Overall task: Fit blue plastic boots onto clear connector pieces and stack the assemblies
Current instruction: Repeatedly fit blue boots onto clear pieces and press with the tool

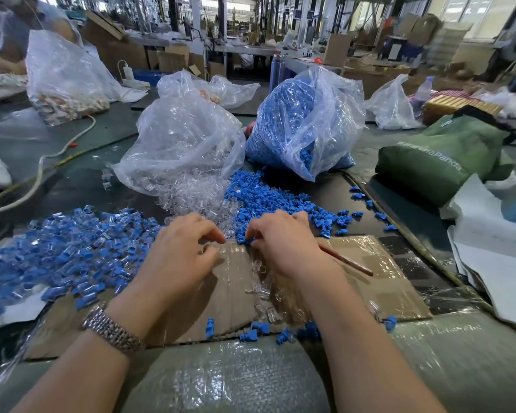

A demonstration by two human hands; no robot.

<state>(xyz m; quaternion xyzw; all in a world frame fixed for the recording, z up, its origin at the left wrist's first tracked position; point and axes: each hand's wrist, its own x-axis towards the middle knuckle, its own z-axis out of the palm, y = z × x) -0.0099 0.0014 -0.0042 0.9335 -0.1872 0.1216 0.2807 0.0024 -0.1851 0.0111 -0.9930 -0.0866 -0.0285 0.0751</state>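
1. The right hand (283,238) pinches a blue boot (246,241) at the cardboard sheet's (379,281) far edge.
2. The left hand (181,251) curls its fingers over a clear connector piece (206,248); whether it actually grasps it I cannot tell.
3. Loose boots (268,195) and clear pieces (191,201) lie just beyond the hands.
4. Finished assemblies (72,248) are heaped to the left.

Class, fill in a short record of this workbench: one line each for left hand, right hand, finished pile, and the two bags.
left hand: fingers curled over a clear piece, by the cardboard
right hand: pinching a blue boot
finished pile: left of the hands
bag of clear pieces: behind the hands, open
bag of blue boots: right of it, spilling
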